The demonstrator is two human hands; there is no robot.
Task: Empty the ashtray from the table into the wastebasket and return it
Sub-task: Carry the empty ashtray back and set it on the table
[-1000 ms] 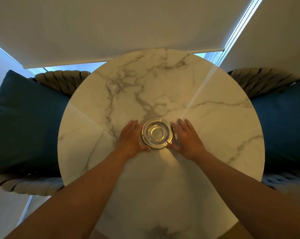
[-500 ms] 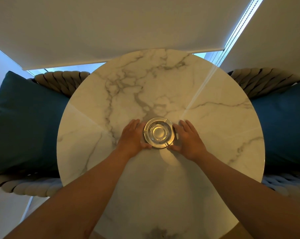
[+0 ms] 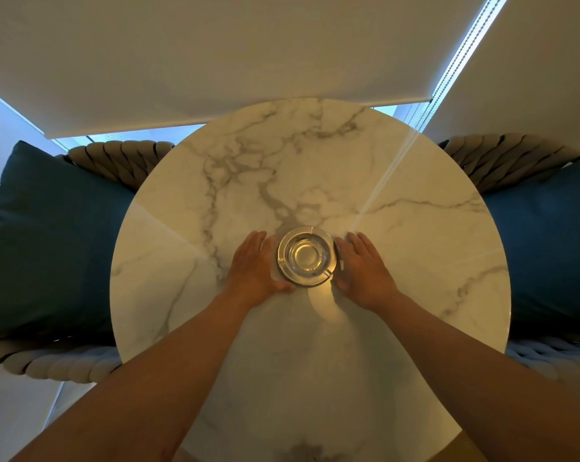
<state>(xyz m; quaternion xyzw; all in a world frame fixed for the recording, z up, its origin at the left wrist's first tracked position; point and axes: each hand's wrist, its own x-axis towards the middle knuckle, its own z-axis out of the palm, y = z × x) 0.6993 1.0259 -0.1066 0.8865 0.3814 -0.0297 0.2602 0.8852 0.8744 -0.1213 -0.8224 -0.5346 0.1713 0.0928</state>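
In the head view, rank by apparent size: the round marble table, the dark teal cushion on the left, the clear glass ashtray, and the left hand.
1. Round marble table
2. Dark teal cushion
3. Left hand and clear glass ashtray: alike in size, so left unranked.

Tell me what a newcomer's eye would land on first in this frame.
A round glass ashtray sits near the middle of a round white marble table, catching a warm glow. The left hand and right hand flank it, fingers extended along its sides, with no lift evident. Dark teal cushions on woven chairs sit at the table's left and right, under a drawn roller blind.
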